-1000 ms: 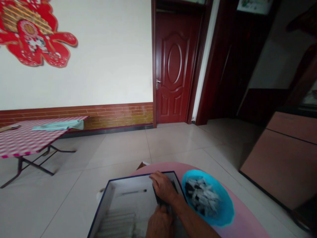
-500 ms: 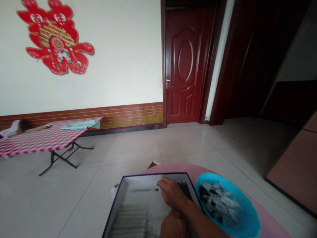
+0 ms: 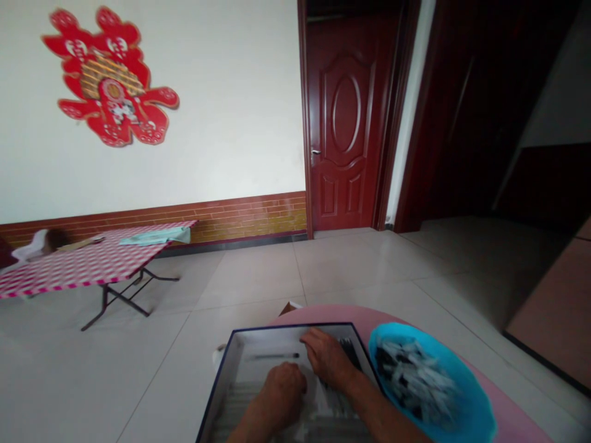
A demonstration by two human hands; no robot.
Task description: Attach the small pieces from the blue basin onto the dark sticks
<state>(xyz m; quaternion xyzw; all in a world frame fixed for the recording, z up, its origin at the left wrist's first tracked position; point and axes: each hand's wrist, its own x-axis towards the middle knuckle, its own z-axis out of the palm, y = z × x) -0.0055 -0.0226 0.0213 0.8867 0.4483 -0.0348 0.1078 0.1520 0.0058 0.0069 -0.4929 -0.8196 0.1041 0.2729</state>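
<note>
**Desk:** What is in the foreground?

**Photographer:** Two bare hands inside a shallow, dark-rimmed box (image 3: pixel 220 389) that sits on a round pink table (image 3: pixel 503 412). The left hand (image 3: pixel 282 389) rests knuckles-up in the middle of the box, its fingers curled under — whether they grip anything cannot be told. The right hand (image 3: pixel 327 358) lies just beside it, toward the box's far right corner, palm down on a dark bundle of pens (image 3: pixel 347 352); its fingers are bent over the bundle, but a firm grasp is not clear.

**Desk:** Anything else in the box?

**Photographer:** A single pen (image 3: pixel 276 355) lies loose near the far wall, just left of the right hand, untouched. Pale rows fill the near part, too blurred to name.

**Desk:** And around it?

**Photographer:** A blue bowl (image 3: pixel 475 413) heaped with small black-and-white pieces stands on the table, close against the box's right side. Beyond — a tiled floor, a folding table with a red checked cloth (image 3: pixel 78 266) at left, a red wall ornament (image 3: pixel 111 104) and a dark red door (image 3: pixel 344 123).
</note>
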